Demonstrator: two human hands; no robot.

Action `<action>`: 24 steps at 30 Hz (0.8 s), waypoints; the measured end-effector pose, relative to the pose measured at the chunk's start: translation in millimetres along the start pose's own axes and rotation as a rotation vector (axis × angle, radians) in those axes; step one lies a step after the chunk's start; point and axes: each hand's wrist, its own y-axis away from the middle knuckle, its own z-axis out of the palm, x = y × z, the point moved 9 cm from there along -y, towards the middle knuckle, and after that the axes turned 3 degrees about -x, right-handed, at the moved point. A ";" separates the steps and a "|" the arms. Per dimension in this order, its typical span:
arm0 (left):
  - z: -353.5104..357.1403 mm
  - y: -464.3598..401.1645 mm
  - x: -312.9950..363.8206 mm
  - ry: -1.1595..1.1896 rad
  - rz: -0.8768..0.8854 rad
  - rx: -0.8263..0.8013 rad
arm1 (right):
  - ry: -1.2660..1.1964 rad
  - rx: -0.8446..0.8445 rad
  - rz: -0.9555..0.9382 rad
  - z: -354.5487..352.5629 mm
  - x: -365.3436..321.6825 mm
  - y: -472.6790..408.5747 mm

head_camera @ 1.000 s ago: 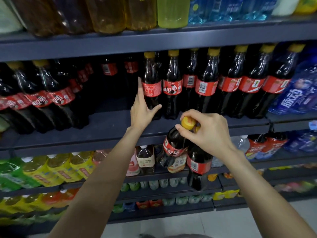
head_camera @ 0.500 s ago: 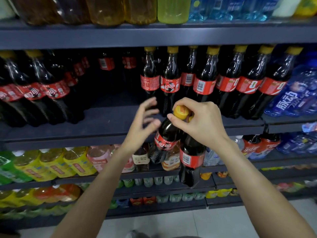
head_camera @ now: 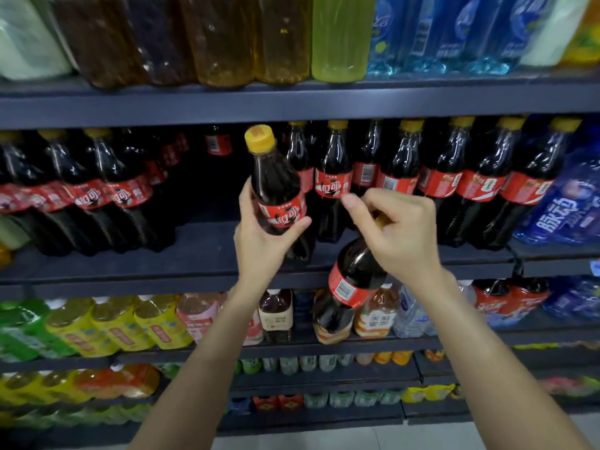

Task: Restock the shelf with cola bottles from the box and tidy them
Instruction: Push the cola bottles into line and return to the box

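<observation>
At frame centre, the left hand [head_camera: 264, 235] grips an upright cola bottle [head_camera: 276, 186] just right of the shelf [head_camera: 162, 271] gap, while the right hand [head_camera: 397, 235], lower right, pinches a second bottle [head_camera: 352, 280] hanging tilted by its neck.

Cola bottle [head_camera: 278, 190] in left hand [head_camera: 263, 245]: dark brown, nearly black liquid, yellow cap, red label w/ white characters. Second bottle [head_camera: 352, 280] under right hand [head_camera: 397, 238]: same dark liquid, red label w/ white barcode patch. Shelf row [head_camera: 438, 180]: dark bottles, yellow caps, red labels w/ white print. Shelf [head_camera: 201, 251] was dark blue-grey. Top shelf held brown, amber, yellow-green [head_camera: 341, 37] and clear blue bottles. Blue packs [head_camera: 565, 206] w/ white characters at right. Lower shelf: green, yellow [head_camera: 117, 326], pink, orange labels.
</observation>
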 end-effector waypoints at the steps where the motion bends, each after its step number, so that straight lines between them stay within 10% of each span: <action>1: 3.1 -5.7 2.7 -0.023 0.006 0.034 | 0.027 0.048 -0.008 -2.2 0.3 -1.8; 24: 50.8 1.9 -12.5 -0.311 0.111 0.080 | 0.399 0.480 0.005 -23.0 33.7 -47.7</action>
